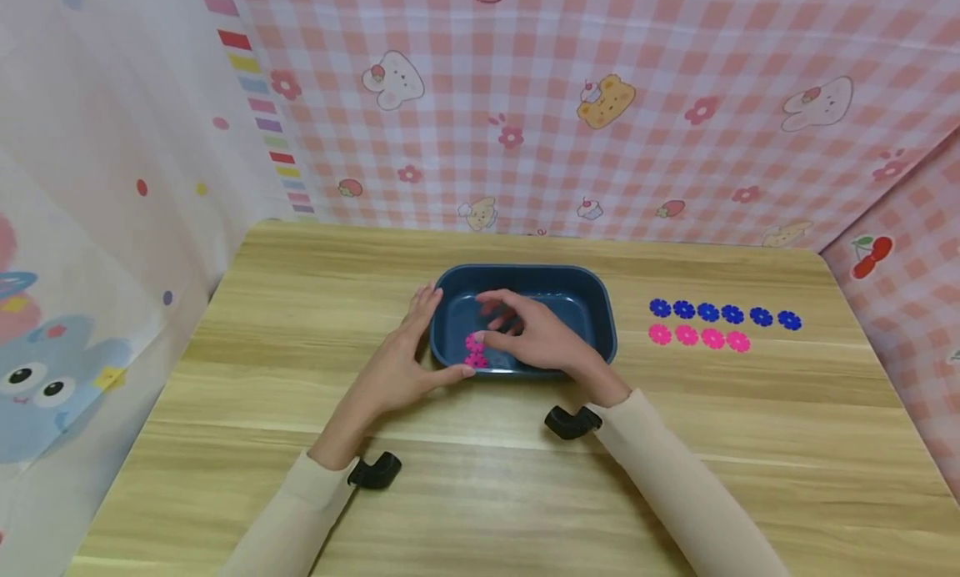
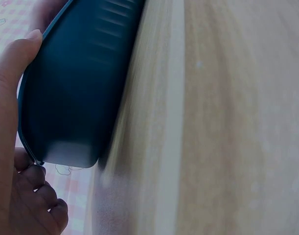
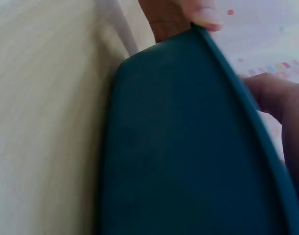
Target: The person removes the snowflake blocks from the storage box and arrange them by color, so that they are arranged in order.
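A dark blue rectangular tray (image 1: 600, 310) sits on the wooden table. Its left end is gripped by my left hand (image 1: 401, 364), the thumb on the front rim and the fingers along the left side; the left wrist view shows the thumb at the rim of the tray (image 2: 76, 93). Inside the tray lie pink flower-shaped pieces (image 1: 476, 360) near the front left corner. My right hand (image 1: 536, 335) reaches over the front rim into the tray. Its thumb tip is right at the pink pieces, with the bent fingers apart from the thumb. In the right wrist view, the tray's wall (image 3: 178, 132) hides the inside.
Right of the tray, several blue flower-shaped pieces (image 1: 708, 312) form a row, with a row of pink flower-shaped pieces (image 1: 712, 338) in front of it. A checked cloth (image 1: 525, 168) hangs behind the table (image 1: 480, 494). Black devices (image 1: 573, 423) sit at both wrists.
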`<state>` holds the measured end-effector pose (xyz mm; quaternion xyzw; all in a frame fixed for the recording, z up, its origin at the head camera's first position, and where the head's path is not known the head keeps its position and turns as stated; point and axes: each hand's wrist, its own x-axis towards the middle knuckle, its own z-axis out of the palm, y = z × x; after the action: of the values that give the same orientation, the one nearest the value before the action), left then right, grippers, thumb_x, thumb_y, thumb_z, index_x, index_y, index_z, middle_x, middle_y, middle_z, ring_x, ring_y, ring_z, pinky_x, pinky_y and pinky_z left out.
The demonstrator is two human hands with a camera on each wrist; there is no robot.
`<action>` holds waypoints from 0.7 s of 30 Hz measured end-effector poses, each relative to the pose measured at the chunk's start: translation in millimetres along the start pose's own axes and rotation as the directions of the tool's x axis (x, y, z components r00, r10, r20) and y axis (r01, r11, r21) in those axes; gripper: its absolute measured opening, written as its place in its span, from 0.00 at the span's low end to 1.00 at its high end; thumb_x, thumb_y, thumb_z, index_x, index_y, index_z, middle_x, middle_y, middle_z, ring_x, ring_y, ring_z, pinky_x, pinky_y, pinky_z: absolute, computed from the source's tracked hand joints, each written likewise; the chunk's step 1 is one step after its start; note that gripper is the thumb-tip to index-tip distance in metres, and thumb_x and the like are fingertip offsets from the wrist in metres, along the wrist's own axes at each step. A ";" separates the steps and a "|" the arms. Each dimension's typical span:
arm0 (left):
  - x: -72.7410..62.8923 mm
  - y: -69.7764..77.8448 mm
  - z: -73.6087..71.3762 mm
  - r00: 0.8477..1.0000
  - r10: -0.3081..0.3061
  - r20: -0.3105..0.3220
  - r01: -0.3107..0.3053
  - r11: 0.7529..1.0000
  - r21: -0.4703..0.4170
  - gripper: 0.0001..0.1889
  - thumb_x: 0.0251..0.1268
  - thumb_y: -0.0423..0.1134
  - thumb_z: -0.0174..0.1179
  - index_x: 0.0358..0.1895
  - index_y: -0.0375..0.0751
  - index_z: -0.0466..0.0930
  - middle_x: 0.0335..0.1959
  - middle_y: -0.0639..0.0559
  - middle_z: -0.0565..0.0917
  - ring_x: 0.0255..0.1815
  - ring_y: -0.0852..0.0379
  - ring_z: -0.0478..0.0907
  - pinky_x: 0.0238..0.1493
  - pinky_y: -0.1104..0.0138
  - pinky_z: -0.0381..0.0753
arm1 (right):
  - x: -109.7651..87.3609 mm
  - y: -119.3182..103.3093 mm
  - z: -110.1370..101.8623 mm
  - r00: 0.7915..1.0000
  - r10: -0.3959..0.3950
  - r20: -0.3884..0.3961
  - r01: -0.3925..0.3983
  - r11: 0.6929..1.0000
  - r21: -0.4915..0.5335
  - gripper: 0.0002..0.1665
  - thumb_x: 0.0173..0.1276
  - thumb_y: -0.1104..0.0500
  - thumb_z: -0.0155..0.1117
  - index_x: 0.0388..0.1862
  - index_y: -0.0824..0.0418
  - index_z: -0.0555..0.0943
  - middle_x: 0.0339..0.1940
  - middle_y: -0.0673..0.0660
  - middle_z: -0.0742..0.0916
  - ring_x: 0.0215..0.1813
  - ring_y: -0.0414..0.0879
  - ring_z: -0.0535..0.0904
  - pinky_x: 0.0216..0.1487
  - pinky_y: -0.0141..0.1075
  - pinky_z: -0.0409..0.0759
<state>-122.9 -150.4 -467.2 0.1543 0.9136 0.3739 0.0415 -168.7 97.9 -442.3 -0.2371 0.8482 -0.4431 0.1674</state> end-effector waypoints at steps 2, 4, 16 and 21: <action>0.3 0.4 0.7 1.000 0.002 0.000 -0.002 1.000 -0.002 0.62 0.51 0.79 0.64 0.84 0.65 0.38 0.87 0.60 0.40 0.87 0.58 0.36 0.82 0.44 0.55 | 4.5 1.9 3.0 1.000 0.021 0.020 -0.020 1.000 -0.024 0.35 0.72 0.48 0.68 0.74 0.54 0.72 0.60 0.53 0.84 0.53 0.43 0.83 0.57 0.41 0.84; 0.2 0.4 0.9 1.000 0.002 -0.004 -0.002 1.000 -0.004 0.62 0.50 0.78 0.64 0.84 0.65 0.38 0.87 0.60 0.40 0.87 0.58 0.37 0.82 0.44 0.55 | 8.2 2.2 5.5 0.998 0.039 0.041 -0.036 0.998 -0.053 0.34 0.71 0.49 0.69 0.73 0.55 0.73 0.57 0.53 0.85 0.49 0.42 0.83 0.54 0.39 0.84; -0.4 0.6 -0.2 1.000 -0.005 -0.009 0.005 1.000 -0.002 0.63 0.50 0.78 0.65 0.84 0.64 0.38 0.87 0.59 0.41 0.87 0.57 0.38 0.82 0.43 0.56 | 20.8 0.5 10.4 0.998 0.039 0.053 -0.025 0.970 -0.243 0.20 0.68 0.57 0.72 0.58 0.59 0.85 0.44 0.56 0.85 0.38 0.41 0.80 0.43 0.34 0.80; 0.3 1.5 0.3 1.000 -0.017 -0.005 0.017 1.000 -0.006 0.63 0.50 0.77 0.66 0.84 0.65 0.38 0.87 0.59 0.41 0.87 0.57 0.38 0.82 0.42 0.56 | 19.0 0.6 11.0 0.999 0.018 0.033 -0.008 0.957 -0.291 0.16 0.67 0.59 0.73 0.53 0.59 0.86 0.42 0.56 0.84 0.39 0.43 0.79 0.41 0.33 0.79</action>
<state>-122.8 -149.1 -466.3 0.1455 0.9138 0.3767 0.0431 -179.2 80.3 -450.3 -0.2615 0.9025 -0.3081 0.1487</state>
